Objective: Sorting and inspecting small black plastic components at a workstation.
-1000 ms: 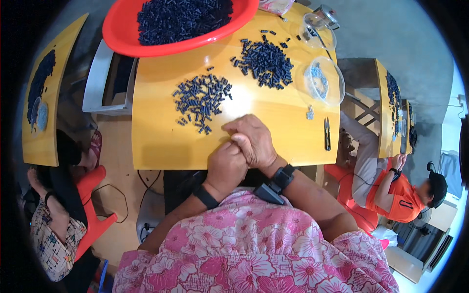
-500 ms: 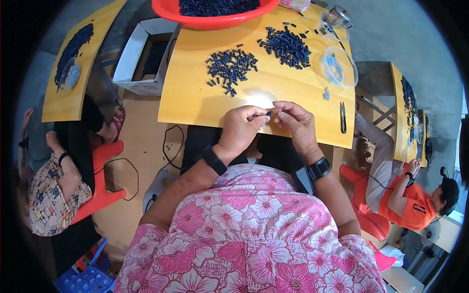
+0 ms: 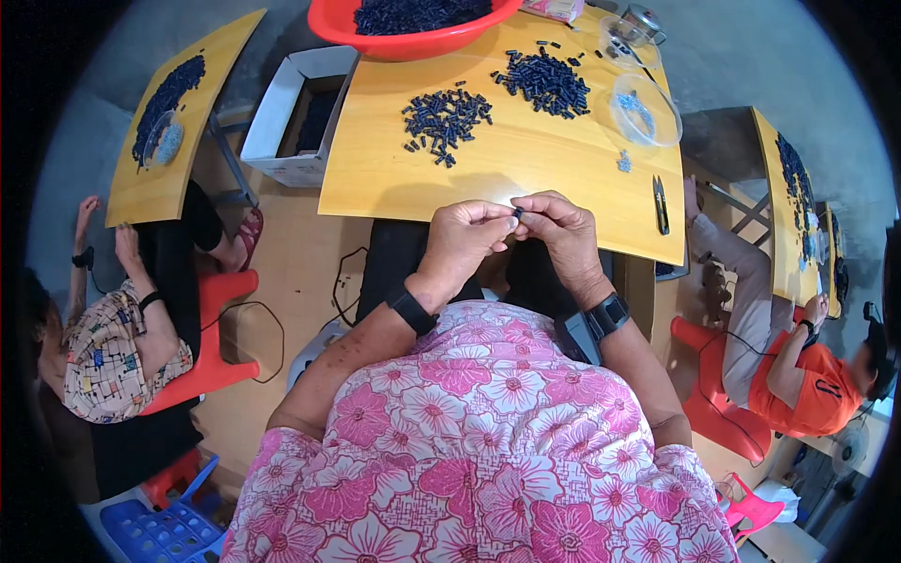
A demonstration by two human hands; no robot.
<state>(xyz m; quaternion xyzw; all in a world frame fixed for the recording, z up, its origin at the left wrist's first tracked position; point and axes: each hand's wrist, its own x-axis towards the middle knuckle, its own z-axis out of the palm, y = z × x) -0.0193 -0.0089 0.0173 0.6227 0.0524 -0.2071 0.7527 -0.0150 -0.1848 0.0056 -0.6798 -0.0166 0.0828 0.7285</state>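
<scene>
At the near edge of the yellow table (image 3: pixel 375 178), my two hands meet fingertip to fingertip. Between thumb and finger, my left hand (image 3: pixel 460 239) pinches a small black cylindrical piece (image 3: pixel 518 214). The closed fingertips of my right hand (image 3: pixel 566 236) press on the same piece from the other side; whether they hold a separate tiny part is hidden. Beyond my hands lie a smaller heap of black cylindrical pieces (image 3: pixel 445 120) and a denser heap (image 3: pixel 544 84) to its right.
A red basin (image 3: pixel 413 43) of black pieces stands at the far edge. Right are a clear tub (image 3: pixel 668 131) with pale blue bits, loose bits (image 3: pixel 624 161) and thread snips (image 3: pixel 662 206). A white box (image 3: pixel 282 169) stands left. Co-workers sit both sides, one in orange (image 3: pixel 812 394).
My right fingers have come in from slightly apart and now touch the black piece. My view has shifted a little, and the person at left has hands nearer their table.
</scene>
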